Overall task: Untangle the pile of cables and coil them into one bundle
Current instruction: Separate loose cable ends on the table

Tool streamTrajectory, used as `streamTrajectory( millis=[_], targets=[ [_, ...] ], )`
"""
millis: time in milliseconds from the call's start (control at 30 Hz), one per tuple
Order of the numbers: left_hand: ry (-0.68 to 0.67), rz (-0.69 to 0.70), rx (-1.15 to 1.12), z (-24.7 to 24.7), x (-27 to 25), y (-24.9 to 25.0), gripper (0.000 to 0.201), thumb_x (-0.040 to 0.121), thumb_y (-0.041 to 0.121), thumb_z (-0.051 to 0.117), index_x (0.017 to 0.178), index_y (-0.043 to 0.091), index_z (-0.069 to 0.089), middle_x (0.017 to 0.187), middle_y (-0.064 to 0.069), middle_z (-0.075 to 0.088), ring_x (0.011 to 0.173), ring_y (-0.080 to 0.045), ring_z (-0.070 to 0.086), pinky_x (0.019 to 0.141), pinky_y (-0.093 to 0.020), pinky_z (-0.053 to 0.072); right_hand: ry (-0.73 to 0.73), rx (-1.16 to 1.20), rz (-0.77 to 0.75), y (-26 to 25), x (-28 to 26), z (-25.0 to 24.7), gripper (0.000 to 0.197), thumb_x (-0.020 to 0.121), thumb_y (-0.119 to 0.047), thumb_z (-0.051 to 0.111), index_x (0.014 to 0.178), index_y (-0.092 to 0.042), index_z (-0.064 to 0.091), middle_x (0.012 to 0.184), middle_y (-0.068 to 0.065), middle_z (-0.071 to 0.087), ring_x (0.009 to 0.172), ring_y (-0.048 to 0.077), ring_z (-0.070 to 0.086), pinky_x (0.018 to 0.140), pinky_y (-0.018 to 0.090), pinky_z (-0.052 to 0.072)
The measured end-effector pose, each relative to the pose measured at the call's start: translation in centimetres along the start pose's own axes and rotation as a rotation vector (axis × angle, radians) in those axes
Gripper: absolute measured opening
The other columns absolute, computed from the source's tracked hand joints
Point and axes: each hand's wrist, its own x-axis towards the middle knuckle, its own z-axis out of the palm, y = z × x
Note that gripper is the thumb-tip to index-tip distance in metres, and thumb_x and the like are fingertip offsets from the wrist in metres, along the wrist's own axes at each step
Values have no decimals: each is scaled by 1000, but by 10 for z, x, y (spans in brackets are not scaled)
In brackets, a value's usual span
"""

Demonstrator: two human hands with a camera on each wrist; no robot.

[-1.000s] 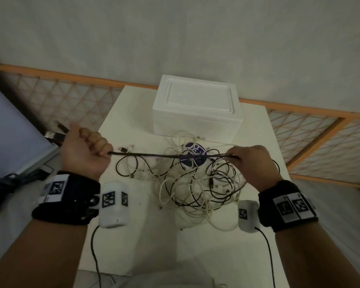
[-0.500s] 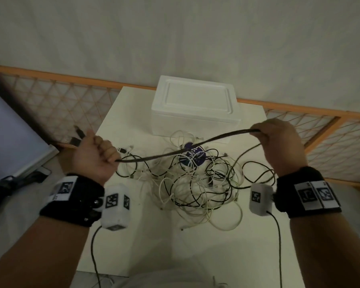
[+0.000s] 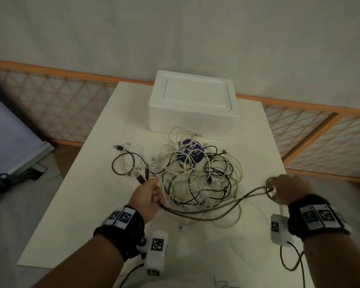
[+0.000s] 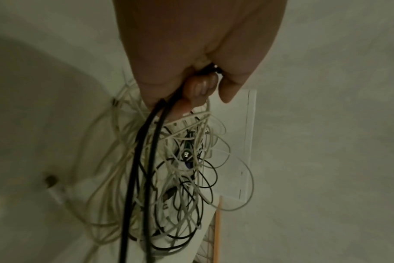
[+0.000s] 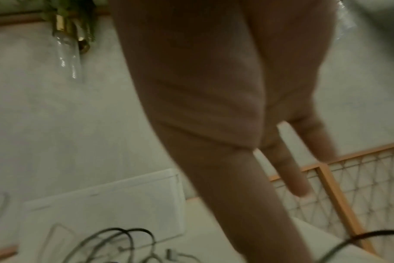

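Observation:
A tangled pile of black and white cables (image 3: 197, 177) lies mid-table, seen close up in the left wrist view as the same pile (image 4: 187, 178). My left hand (image 3: 152, 194) is at the pile's near-left edge, and its fingers (image 4: 200, 87) curl round a dark cable (image 3: 206, 218) whose plug end (image 3: 140, 179) sticks out above the fist. Two strands of that cable (image 4: 144, 169) sag across to my right hand (image 3: 287, 188). There a loop (image 3: 268, 187) hangs at the hand's straight, spread fingers (image 5: 288, 178).
A white foam box (image 3: 193, 104) stands behind the pile on the white table (image 3: 81, 215). A round purple disc (image 3: 190, 152) lies under the cables. An orange-framed lattice rail (image 3: 330, 142) runs behind and to the right. Loose plugs (image 3: 119, 146) lie left of the pile.
The right hand came down from above the box to the table's right side. The left hand moved in to the pile. The once-taut cable now sags, doubled between them.

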Motion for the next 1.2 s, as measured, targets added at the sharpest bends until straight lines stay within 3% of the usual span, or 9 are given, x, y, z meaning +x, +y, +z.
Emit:
streamTrajectory(
  millis=[67,100,233,433,533,667,800,967,1200],
  targets=[
    [-9,-9,-6,-7,1,-2,39,96,17,46,61,20,30,47,5,26,36,-10,24,50,-28,25,-118,105,-83,-15,-12,-6,66,80,-32,68,140,-37,39,147,-2,36,132,26,37,108,38,34],
    [-5,-7,-15,-11,3,-2,38,95,16,45,61,20,29,47,4,27,37,-10,25,52,-28,25,-41,212,-152,-26,-18,-13,69,79,-27,68,141,-35,38,150,-1,33,133,27,35,108,38,32],
    [76,14,-107,-28,8,4,38,98,19,45,62,21,31,49,4,27,38,-10,25,54,-28,26,370,657,-496,-94,-45,-54,42,78,-10,62,119,-22,63,126,-2,57,118,18,52,104,30,37],
    [286,85,-246,-47,19,36,42,100,31,48,62,18,35,47,3,33,44,-12,30,54,-27,32,341,587,-882,-220,-68,-107,25,89,-15,53,110,-18,66,113,-2,64,103,12,55,90,19,36],
    [348,105,-196,-53,21,51,39,98,35,51,66,14,42,59,-1,42,54,-15,40,59,-30,40,235,566,-903,-275,-52,-122,26,91,-14,51,111,-12,67,115,3,65,106,17,56,84,15,32],
    [338,121,-129,-60,24,69,42,99,36,50,65,13,43,61,-4,43,56,-17,42,61,-31,41,99,443,-796,-321,-14,-124,29,92,-12,48,115,-11,66,122,8,63,114,23,56,97,30,42],
    [316,87,-142,-76,31,80,43,99,35,50,63,12,45,58,-4,47,50,-16,44,56,-31,44,57,249,-764,-350,14,-126,30,95,-10,47,121,-10,62,129,9,57,119,25,52,99,30,39],
    [334,89,-102,-89,41,86,37,101,27,46,68,12,46,44,0,37,31,-12,30,41,-24,30,28,104,-896,-397,19,-119,26,91,-12,50,107,-3,68,113,11,65,106,28,60,94,36,47],
    [352,70,-38,-98,57,95,31,102,18,44,73,10,50,55,-2,39,32,-10,32,41,-23,29,176,-81,-867,-420,25,-88,28,91,-11,41,116,-5,54,119,14,56,106,31,56,79,41,46]
  ],
)
